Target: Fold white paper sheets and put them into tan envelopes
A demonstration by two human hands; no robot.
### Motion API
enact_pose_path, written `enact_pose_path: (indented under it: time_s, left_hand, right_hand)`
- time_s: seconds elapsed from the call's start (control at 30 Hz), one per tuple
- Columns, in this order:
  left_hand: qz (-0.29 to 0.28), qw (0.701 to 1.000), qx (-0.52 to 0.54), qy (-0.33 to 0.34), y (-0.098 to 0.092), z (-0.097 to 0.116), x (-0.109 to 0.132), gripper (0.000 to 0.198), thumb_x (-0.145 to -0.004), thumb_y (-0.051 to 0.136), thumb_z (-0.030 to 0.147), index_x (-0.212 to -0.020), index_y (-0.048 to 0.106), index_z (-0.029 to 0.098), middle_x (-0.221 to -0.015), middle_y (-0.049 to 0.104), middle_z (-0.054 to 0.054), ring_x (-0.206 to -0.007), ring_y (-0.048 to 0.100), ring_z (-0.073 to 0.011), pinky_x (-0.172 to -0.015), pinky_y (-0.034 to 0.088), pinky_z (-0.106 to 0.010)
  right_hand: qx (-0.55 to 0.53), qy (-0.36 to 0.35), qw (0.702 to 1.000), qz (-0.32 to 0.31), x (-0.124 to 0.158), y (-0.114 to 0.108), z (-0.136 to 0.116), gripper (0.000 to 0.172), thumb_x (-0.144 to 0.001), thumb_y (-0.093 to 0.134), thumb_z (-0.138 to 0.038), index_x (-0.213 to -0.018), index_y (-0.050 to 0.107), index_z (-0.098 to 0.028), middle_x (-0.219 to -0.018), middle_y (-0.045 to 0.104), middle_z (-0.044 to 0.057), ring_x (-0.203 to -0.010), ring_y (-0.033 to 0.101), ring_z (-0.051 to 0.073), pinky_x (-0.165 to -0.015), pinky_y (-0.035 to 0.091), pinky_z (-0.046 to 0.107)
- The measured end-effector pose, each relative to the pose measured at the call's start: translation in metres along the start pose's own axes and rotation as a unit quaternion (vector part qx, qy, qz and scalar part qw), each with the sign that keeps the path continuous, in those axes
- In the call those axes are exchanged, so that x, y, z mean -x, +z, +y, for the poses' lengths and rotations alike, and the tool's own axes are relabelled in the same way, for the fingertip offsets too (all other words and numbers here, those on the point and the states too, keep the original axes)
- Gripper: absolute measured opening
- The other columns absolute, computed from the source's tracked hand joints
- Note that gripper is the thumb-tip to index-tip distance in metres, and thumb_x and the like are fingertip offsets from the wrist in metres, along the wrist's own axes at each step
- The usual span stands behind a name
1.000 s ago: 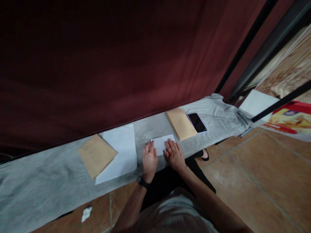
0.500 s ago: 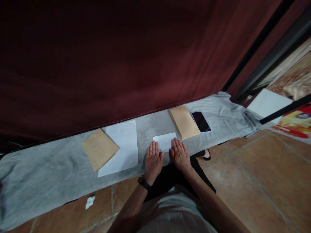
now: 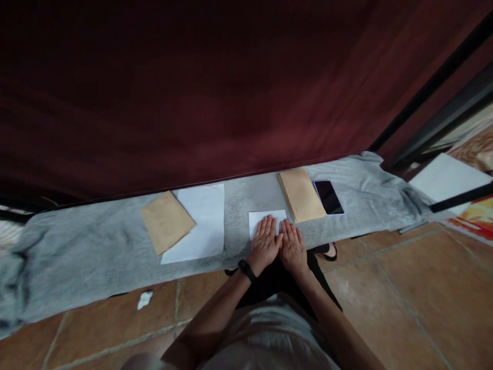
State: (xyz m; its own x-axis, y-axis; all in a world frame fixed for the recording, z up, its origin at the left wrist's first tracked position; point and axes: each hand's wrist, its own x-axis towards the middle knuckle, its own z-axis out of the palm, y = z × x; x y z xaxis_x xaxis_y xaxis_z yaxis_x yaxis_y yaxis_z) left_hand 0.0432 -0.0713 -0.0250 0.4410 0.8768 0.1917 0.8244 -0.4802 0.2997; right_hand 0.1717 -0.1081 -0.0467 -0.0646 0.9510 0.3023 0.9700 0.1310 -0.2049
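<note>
A small white piece of paper, possibly folded, lies flat on the grey cloth in front of me. My left hand rests on its middle with the fingers stretched out. Beside it, my right hand lies flat over the paper's right part, fingers also straight. The two thumbs are close together. Parts of the paper are hidden under both hands. Just beyond my right hand is a stack of brown envelopes.
A phone lies right of the stack. To the left, a brown envelope overlaps white paper sheets. Grey cloth covers the long narrow surface, with a dark red curtain behind. A white scrap is on the tiled floor.
My left hand has moved right, from the paper's left edge onto its middle, close to my right hand. The whole view has shifted slightly.
</note>
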Motion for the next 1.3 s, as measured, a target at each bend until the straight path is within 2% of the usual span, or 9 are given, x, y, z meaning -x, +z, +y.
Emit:
enact_pose_path:
  time_s: [0.1, 0.27, 0.4, 0.57, 0.7, 0.8, 0.97, 1.2, 1.3]
  left_hand:
    - [-0.001, 0.999, -0.015, -0.035, 0.003, -0.007, -0.005, 0.065, -0.102, 0.037, 0.042, -0.155, 0.029, 0.004, -0.162, 0.029, -0.017, -0.153, 0.018, -0.0259, -0.125, 0.021, -0.046]
    - [0.016, 0.993, -0.066, -0.099, -0.003, -0.025, 0.001, 0.063, -0.103, 0.033, 0.037, -0.155, 0.027, 0.003, -0.161, 0.029, -0.019, -0.153, 0.019, -0.027, -0.124, 0.023, -0.049]
    - [0.017, 0.988, -0.096, -0.122, -0.004, -0.029, 0.005, 0.064, -0.102, 0.033, 0.039, -0.155, 0.028, 0.003, -0.161, 0.031, -0.018, -0.153, 0.021, -0.0266, -0.124, 0.023, -0.047]
    - [0.008, 0.987, -0.104, -0.12, 0.0, -0.032, 0.004, 0.065, -0.101, 0.035, 0.038, -0.155, 0.027, 0.002, -0.161, 0.03, -0.018, -0.153, 0.02, -0.0277, -0.124, 0.023, -0.047]
    - [-0.011, 0.988, -0.111, -0.107, 0.001, -0.036, 0.005, 0.061, -0.098, 0.033, 0.022, -0.156, 0.026, 0.004, -0.163, 0.026, -0.017, -0.153, 0.018, -0.0266, -0.124, 0.024, -0.046]
    - [-0.014, 0.986, -0.119, -0.112, 0.001, -0.037, 0.005, 0.06, -0.097, 0.032, 0.017, -0.155, 0.028, 0.003, -0.164, 0.025, -0.017, -0.153, 0.017, -0.0271, -0.124, 0.024, -0.045]
    - [0.006, 0.988, -0.109, -0.11, 0.001, -0.034, 0.002, 0.059, -0.099, 0.032, 0.023, -0.153, 0.032, 0.0, -0.162, 0.028, -0.02, -0.153, 0.02, -0.0289, -0.123, 0.024, -0.048]
    - [0.034, 0.99, -0.085, -0.11, -0.002, -0.032, 0.001, 0.063, -0.101, 0.034, 0.038, -0.153, 0.034, 0.001, -0.159, 0.033, -0.022, -0.151, 0.025, -0.0302, -0.123, 0.024, -0.05]
    - [0.035, 0.99, -0.083, -0.106, -0.003, -0.032, 0.001, 0.064, -0.1, 0.036, 0.038, -0.153, 0.033, 0.002, -0.159, 0.032, -0.021, -0.151, 0.024, -0.0305, -0.122, 0.024, -0.051]
  right_hand:
    - [-0.004, 0.0, 1.0, 0.007, 0.0, 0.001, 0.001, 0.055, -0.104, 0.029, -0.026, -0.155, 0.033, -0.007, -0.157, 0.038, 0.018, -0.148, 0.032, 0.029, -0.119, 0.025, 0.05]
    - [-0.012, 0.01, 1.0, 0.011, -0.002, 0.003, 0.0, 0.057, -0.106, 0.03, -0.035, -0.155, 0.032, -0.008, -0.155, 0.041, 0.019, -0.146, 0.037, 0.029, -0.119, 0.026, 0.049]
    - [-0.01, 0.012, 1.0, 0.01, -0.002, 0.0, 0.0, 0.056, -0.106, 0.029, -0.035, -0.154, 0.035, -0.008, -0.155, 0.042, 0.019, -0.145, 0.038, 0.03, -0.119, 0.026, 0.051]
    - [-0.034, 0.013, 0.999, 0.002, -0.015, -0.004, -0.01, 0.052, -0.106, 0.031, -0.033, -0.148, 0.045, -0.007, -0.151, 0.048, 0.02, -0.144, 0.039, 0.031, -0.119, 0.024, 0.054]
    - [-0.081, -0.03, 0.996, -0.028, -0.032, 0.0, -0.029, 0.05, -0.107, 0.029, -0.033, -0.146, 0.049, -0.008, -0.151, 0.048, 0.016, -0.145, 0.039, 0.025, -0.119, 0.03, 0.045]
    - [-0.076, -0.04, 0.995, -0.041, -0.038, 0.005, -0.036, 0.052, -0.107, 0.03, -0.035, -0.147, 0.047, -0.008, -0.153, 0.046, 0.016, -0.146, 0.038, 0.025, -0.121, 0.028, 0.044]
    - [-0.051, -0.03, 0.998, -0.037, -0.044, 0.009, -0.026, 0.054, -0.106, 0.033, -0.038, -0.15, 0.043, -0.008, -0.156, 0.041, 0.016, -0.147, 0.036, 0.027, -0.12, 0.029, 0.044]
    - [-0.03, 0.012, 0.999, -0.024, -0.06, 0.01, -0.012, 0.055, -0.104, 0.036, -0.033, -0.15, 0.041, -0.003, -0.155, 0.042, 0.019, -0.146, 0.037, 0.03, -0.117, 0.031, 0.047]
    - [-0.032, 0.013, 0.999, -0.017, -0.055, 0.006, -0.011, 0.053, -0.104, 0.037, -0.031, -0.148, 0.043, -0.002, -0.153, 0.044, 0.02, -0.144, 0.04, 0.03, -0.118, 0.031, 0.047]
